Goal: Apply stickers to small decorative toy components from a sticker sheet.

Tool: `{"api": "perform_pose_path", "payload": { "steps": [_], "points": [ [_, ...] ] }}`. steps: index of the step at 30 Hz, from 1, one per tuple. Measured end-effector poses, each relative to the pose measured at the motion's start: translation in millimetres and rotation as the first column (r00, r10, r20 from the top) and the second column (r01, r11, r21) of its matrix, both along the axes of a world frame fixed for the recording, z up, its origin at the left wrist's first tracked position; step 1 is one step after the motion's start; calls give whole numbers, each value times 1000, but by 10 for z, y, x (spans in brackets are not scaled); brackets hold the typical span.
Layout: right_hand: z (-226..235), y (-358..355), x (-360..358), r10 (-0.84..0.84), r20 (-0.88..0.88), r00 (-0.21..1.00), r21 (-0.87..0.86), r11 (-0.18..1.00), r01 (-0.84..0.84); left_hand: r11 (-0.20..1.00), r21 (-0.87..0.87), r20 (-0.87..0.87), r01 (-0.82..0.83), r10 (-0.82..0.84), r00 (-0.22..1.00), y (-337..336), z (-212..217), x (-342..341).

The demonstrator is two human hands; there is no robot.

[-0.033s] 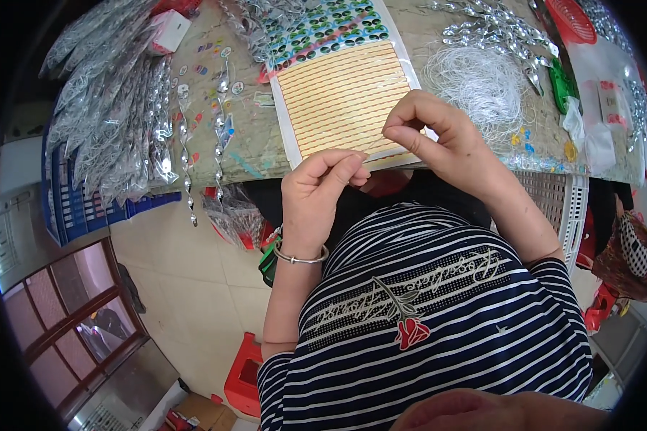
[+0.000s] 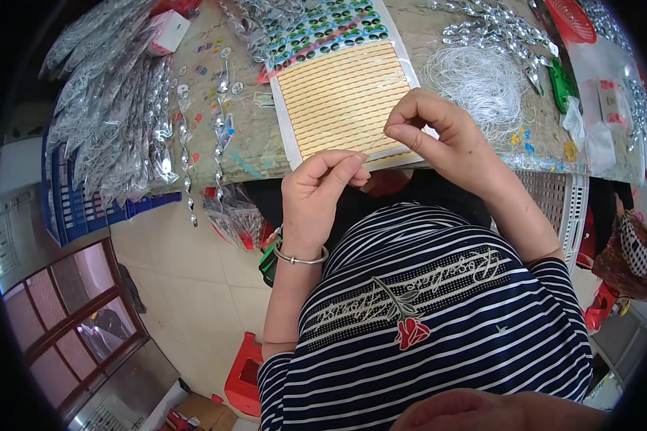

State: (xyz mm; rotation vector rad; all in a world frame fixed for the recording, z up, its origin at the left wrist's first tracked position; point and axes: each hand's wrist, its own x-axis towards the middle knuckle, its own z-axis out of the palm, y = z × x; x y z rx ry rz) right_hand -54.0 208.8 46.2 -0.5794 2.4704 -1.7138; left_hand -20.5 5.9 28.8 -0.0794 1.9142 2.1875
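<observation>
Over the near edge of a sticker sheet (image 2: 345, 100), my left hand (image 2: 323, 179) is closed in a pinch, thumb against forefinger. My right hand (image 2: 438, 133) is raised a little higher to the right, its thumb and forefinger pinched together too. Whatever is between the fingertips is too fine to make out. The sheet has yellow rows with thin red lines below and rows of green and black ovals above. A loose heap of white thread (image 2: 474, 90) lies just beyond my right hand.
Bagged silver spiral strips (image 2: 115, 122) are piled at the left over a blue crate (image 2: 65, 208). More silver twisted strips (image 2: 492, 32) lie at the back right, near a green tool (image 2: 563, 86) and a red basket (image 2: 572, 21). A white crate (image 2: 553, 201) stands below the table edge.
</observation>
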Motion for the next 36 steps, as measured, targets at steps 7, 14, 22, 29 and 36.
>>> {"api": "perform_pose_path", "payload": {
  "steps": [7,14,22,29,36],
  "points": [
    [36,22,2,-41,68,997,-39,998,44,1000,16,56,15,-16,998,20,57,6],
    [107,-114,12,71,-114,991,1,997,-71,996,66,-18,57,-56,998,77,96,-47],
    [-10,-3,28,-74,112,991,-170,981,93,996,84,-4,-17,18,1000,77,77,-3],
    [39,-85,101,45,248,968,-161,987,-5,994,106,-29,27,-24,999,79,33,-5],
    [5,-138,89,74,410,909,-353,932,83,994,99,-6,46,-46,999,77,32,15]
  ]
}}
